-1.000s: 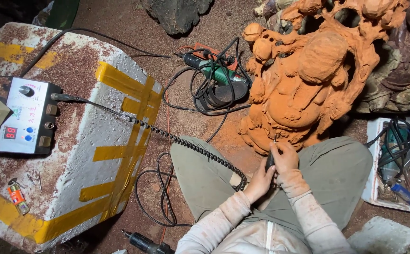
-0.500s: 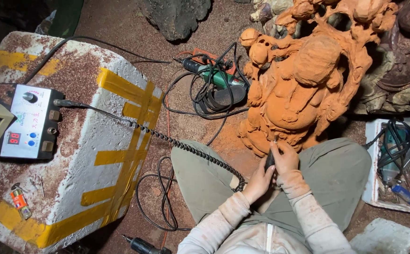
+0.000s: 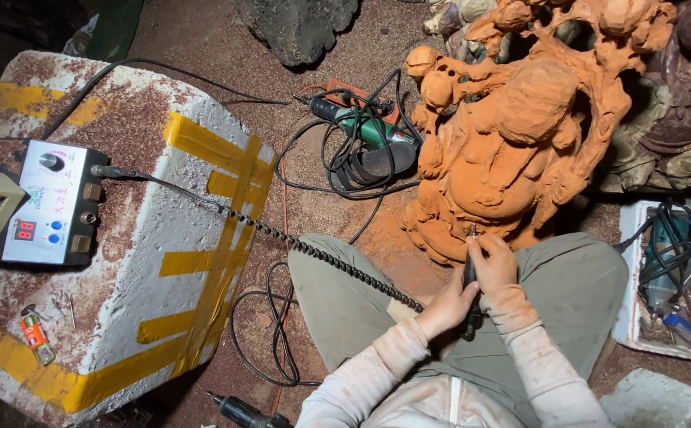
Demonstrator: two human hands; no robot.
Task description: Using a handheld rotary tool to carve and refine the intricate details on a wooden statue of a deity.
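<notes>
**A:** Where did the tool sit in relation to the carving?

**B:** The rotary handpiece (image 3: pixel 470 287) stood nearly upright in the view, its long axis running from the lap up toward the orange wooden figure carving (image 3: pixel 520 135). The tip met the carving's lower edge, just ahead of the knuckles, so the carving lay straight ahead of both hands, beyond the fingers.

**A:** And the hands?

**B:** The right hand (image 3: pixel 494 264) had its fingers clamped around the upper part of the handpiece, close to the tip. The left hand (image 3: pixel 450 306) was closed on the lower part of the shaft, touching the right hand. The right was the nearer one to the carving.

**A:** Where did the coiled lead go?

**B:** One black coiled cable (image 3: pixel 306 247) ran from the handpiece's rear end, over the left knee, across the white foam block (image 3: pixel 155 261) with yellow tape, to one control box (image 3: pixel 48 208) with a knob and a red display.

**A:** What else could you count?

**B:** One green power tool (image 3: pixel 361 127) lay on the floor left of the carving, tangled in black cord. One white tray (image 3: pixel 666 277) of tools sat beside the right knee; I could not count its contents. One dark tool (image 3: pixel 238 410) poked in at the bottom edge. One small cylinder (image 3: pixel 34 336), maybe a lighter, lay on the block's near corner. A second, darker carving (image 3: pixel 678 119) stood to the right of the orange one, touching it or nearly so.
</notes>
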